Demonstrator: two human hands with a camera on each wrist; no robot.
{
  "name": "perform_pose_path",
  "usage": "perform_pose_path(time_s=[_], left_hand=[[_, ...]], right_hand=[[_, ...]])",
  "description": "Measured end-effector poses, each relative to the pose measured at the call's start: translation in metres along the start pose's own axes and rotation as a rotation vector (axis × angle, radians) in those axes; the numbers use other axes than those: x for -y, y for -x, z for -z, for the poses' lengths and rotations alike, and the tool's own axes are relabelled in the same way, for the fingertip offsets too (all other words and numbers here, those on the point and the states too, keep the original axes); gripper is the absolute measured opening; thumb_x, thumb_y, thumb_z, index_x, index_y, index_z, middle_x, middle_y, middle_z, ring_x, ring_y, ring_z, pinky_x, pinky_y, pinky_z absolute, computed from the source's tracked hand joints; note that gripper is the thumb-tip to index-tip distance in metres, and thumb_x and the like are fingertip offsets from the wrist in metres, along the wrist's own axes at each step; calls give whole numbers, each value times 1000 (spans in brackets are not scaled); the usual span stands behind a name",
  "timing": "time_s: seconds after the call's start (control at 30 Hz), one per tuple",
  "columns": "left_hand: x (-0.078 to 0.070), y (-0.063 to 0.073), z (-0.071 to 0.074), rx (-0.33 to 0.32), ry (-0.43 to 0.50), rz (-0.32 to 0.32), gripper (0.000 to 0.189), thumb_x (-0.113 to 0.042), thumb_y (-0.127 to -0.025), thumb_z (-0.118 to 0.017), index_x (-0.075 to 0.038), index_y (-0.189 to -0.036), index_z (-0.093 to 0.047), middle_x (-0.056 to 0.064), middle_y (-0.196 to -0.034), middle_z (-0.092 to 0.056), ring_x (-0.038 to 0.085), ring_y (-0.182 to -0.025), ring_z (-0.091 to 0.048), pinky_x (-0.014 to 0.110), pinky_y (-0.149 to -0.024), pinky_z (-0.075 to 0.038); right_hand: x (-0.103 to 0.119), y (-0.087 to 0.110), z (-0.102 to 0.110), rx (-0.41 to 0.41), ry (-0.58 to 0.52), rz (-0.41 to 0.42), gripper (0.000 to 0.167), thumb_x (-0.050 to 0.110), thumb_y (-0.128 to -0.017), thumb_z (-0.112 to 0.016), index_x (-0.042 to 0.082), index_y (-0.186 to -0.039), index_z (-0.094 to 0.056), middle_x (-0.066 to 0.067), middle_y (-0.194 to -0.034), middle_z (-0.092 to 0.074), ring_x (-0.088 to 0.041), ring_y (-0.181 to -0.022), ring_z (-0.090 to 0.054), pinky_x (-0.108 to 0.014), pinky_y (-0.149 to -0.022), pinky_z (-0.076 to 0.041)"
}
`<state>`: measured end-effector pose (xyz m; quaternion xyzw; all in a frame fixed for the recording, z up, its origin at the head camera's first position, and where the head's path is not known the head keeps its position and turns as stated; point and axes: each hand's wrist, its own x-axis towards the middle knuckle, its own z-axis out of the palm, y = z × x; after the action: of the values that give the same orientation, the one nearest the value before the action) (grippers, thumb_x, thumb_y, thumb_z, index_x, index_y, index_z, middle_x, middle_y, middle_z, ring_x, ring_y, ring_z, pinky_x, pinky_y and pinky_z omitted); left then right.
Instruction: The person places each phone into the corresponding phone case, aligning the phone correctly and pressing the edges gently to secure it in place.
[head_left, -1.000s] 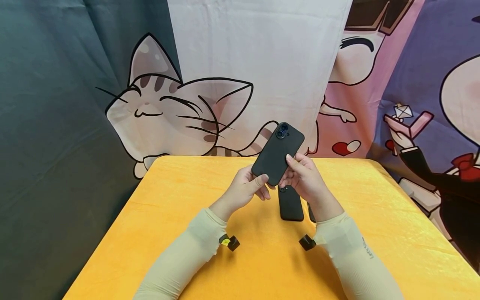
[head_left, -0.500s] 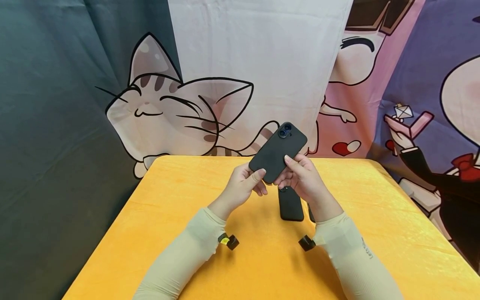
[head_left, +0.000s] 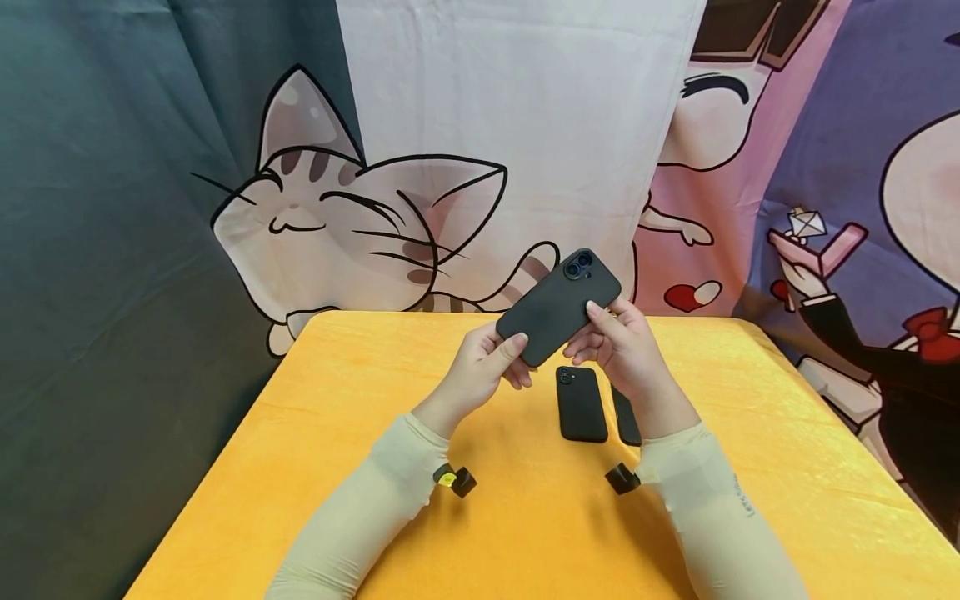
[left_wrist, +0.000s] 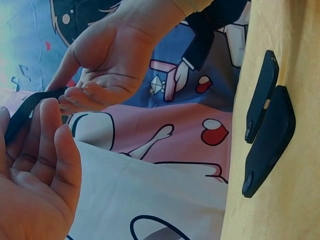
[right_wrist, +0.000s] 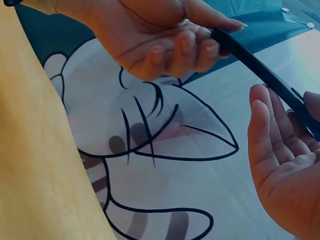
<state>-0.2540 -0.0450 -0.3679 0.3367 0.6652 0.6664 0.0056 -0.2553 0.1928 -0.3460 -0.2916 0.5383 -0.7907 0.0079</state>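
Observation:
A matte black smartphone, tilted with its back toward the head camera, is held up above the table between both hands. Two camera lenses show at its upper right end. My left hand grips the lower left end, thumb on the back and fingers behind. At the right edge, my right hand pinches the phone with its thumb on the back; the other fingers curl beneath. The right wrist view shows the phone edge-on as a thin slab between the hands. Its front is hidden from the head camera.
Two more black phones lie on the yellow table cover: one phone back up below the held one, and another phone beside it, partly hidden by the right wrist. A printed cloth backdrop hangs behind the table.
The held phone has turned clockwise, its lens end swinging right and slightly down. My right hand has shifted right and up along its edge, uncovering more of the phones on the table.

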Motion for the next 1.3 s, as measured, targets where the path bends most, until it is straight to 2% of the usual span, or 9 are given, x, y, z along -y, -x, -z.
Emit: perform_pose_path(time_s=[0.23, 0.4, 0.57, 0.7, 0.87, 0.97, 1.13, 1.3], left_hand=[[0, 0, 3, 9, -7, 1, 47, -46, -103, -59, 1, -105, -64, 32, -86, -68, 14, -66, -72, 29, -68, -62], [-1, 0, 3, 6, -7, 13, 39, -37, -106, -57, 2, -106, -63, 34, -88, -67, 15, -66, -72, 29, -68, -62], [-2, 0, 3, -1, -7, 27, 30, -27, -108, -55, 2, -107, -64, 26, -85, -69, 16, -66, -72, 30, -68, -62], [-2, -1, 3, -17, -6, 46, 29, -26, -108, -54, 1, -109, -63, 16, -83, -69, 17, -66, -72, 30, -68, -62], [0, 0, 1, -55, 12, 49, 33, -30, -110, -50, 1, -112, -62, 21, -84, -68, 15, -65, -71, 29, -67, -62], [2, 0, -2, -54, 55, 49, 31, -30, -109, -51, -2, -120, -58, 18, -85, -70, 14, -63, -71, 29, -66, -62], [2, 0, -7, -50, 131, 55, 35, -26, -106, -58, -12, -137, -48, 4, -85, -73, 14, -62, -70, 28, -65, -61], [-1, 1, -6, -93, 146, 37, 37, -22, -106, -59, -13, -139, -46, 1, -80, -72, 13, -60, -69, 27, -65, -61]], right_hand=[[4, -1, 1, -72, -4, 20, 17, 17, -111, -44, 13, -120, -58, -5, -82, -78, -19, -64, -76, -29, -62, -63], [3, -1, 1, -67, -29, 33, 16, 16, -111, -44, 12, -119, -57, -6, -82, -78, -19, -64, -76, -29, -61, -63], [3, 0, 1, -64, -26, 40, 16, 15, -111, -44, 11, -121, -57, -6, -82, -78, -19, -64, -76, -29, -61, -62], [3, 0, 0, -65, -21, 43, 17, 15, -111, -44, 11, -122, -56, -6, -82, -78, -19, -65, -77, -28, -62, -62], [4, 0, -3, -68, -47, 54, 15, 13, -110, -44, 10, -121, -55, -7, -82, -78, -19, -65, -77, -28, -61, -62], [2, 1, -6, -70, -81, 62, 13, 10, -110, -44, 9, -119, -54, -9, -83, -78, -20, -65, -77, -28, -61, -62], [-1, 1, -10, -89, -81, 63, 12, 10, -110, -44, 11, -118, -52, -8, -83, -79, -19, -66, -77, -27, -61, -62], [-2, 0, -13, -70, -112, 47, 14, 10, -110, -45, 9, -117, -56, -9, -84, -79, -20, -66, -78, -29, -62, -62]])
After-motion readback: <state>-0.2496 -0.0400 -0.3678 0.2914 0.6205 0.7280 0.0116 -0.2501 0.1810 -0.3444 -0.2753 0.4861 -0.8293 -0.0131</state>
